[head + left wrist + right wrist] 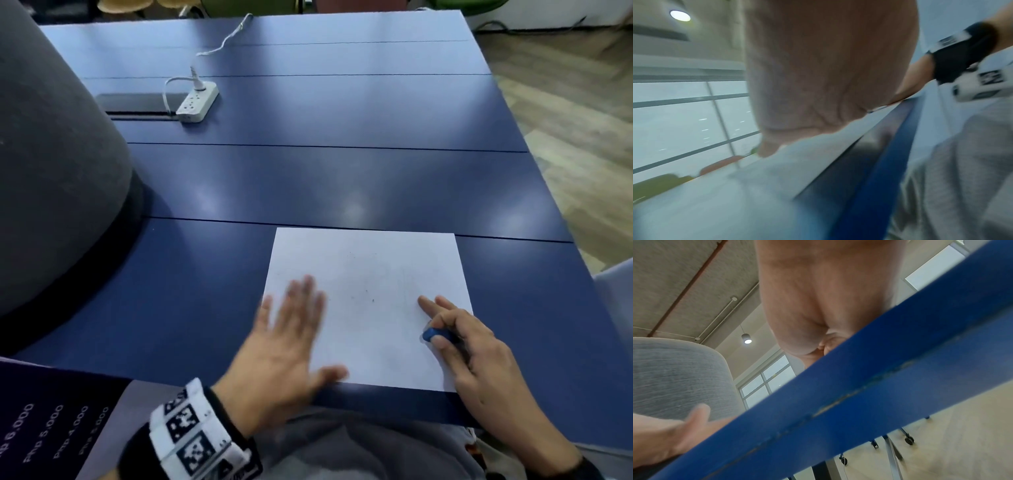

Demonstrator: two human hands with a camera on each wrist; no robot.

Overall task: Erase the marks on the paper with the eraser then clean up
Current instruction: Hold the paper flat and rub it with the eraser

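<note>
- Head view shows the paper lying flat near the table's near edge, right of its middle, its near side just short of that edge.
- Left hand is spread flat, fingers wide and straight, over the paper's near left corner; it is blurred, so I judge it is brushing crumbs off rather than pinning the sheet.
- Right hand rests on the paper's near right corner, probably to keep the sheet from sliding under the other hand's sweep.
- Its thumb and curled fingers hold the eraser, blue, tucked out of the way, while the index and middle fingers lie straight on the paper.
- Only faint grey smudges and a few dark specks show mid-sheet, so erasing looks nearly or fully done and cleanup is in hand.
- Both wrist views show mostly palm and table edge; neither shows the eraser.
- Table is dark blue, in long panels, glossy with soft reflections.
- White power strip with a plugged cable sits toward the far left, beside a dark slot.
- Grey rounded column stands at the left edge; wood-look floor lies to the right.
</note>
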